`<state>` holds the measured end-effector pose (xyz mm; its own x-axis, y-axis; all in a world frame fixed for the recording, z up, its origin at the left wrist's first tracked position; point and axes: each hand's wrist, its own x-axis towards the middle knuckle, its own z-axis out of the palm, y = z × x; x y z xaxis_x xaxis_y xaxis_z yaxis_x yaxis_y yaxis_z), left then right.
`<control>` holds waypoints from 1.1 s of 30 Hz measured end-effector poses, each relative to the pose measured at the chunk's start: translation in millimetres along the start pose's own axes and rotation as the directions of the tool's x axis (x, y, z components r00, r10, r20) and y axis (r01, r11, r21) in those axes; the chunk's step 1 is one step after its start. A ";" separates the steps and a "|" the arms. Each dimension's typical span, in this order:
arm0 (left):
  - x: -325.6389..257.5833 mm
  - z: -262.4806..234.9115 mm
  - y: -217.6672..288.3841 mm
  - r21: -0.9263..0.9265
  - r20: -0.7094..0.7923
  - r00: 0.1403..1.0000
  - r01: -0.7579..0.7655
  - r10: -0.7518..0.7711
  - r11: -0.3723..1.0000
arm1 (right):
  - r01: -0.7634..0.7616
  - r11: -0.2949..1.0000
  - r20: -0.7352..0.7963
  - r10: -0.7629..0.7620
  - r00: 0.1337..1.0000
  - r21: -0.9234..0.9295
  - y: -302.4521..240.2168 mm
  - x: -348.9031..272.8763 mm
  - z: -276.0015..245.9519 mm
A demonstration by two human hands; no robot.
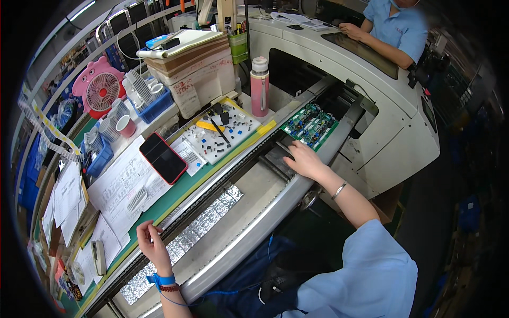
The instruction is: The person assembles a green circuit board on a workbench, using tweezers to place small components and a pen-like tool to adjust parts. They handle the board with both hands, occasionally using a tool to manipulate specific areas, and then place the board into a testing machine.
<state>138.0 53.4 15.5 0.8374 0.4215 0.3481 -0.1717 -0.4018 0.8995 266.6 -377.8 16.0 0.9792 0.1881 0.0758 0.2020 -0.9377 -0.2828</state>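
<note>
A green circuit board [312, 126] packed with small components lies across the rails at the far end of the conveyor. My right hand [306, 160] is at its near edge, palm down, with the fingers stretched out and apart; whether the fingertips touch the board I cannot tell. Over the conveyor's left rail hovers my left hand [152, 245], its fingers loosely bent and nothing visible in them. A blue wrist strap [160, 280] with a cord circles my left wrist. Below the hands, a strip of silver foil [204, 222] lies along the conveyor bed.
Left of the conveyor, a green bench holds a phone [163, 158], paper sheets [124, 180], a stapler [98, 257] and a white tray of loose components [220, 151]. A pink bottle [259, 90] stands beyond. Blue bins [154, 108] and a pink fan [104, 91] are farther left. Another person [395, 32] sits behind a white machine [392, 122].
</note>
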 end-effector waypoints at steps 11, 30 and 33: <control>1.3 0.4 -0.6 0.003 -0.002 1.000 -0.003 0.003 1.000 | -0.030 0.998 -0.116 0.022 0.993 -0.061 34.3 13.6 1.5; -3.7 1.2 5.4 0.144 -0.044 0.993 -0.101 0.108 0.984 | -0.375 0.841 -0.142 0.348 0.927 -0.389 156.0 82.3 -14.5; -5.3 6.1 1.1 0.136 -0.043 0.994 -0.098 0.105 0.986 | -0.402 0.813 -0.169 0.365 0.916 -0.422 175.7 87.9 -21.1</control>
<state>136.5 45.7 13.0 0.7919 0.4112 0.4514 -0.1810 -0.5479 0.8167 387.8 -532.2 -6.9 0.9672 -0.2191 0.1283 -0.2366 -0.9611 0.1427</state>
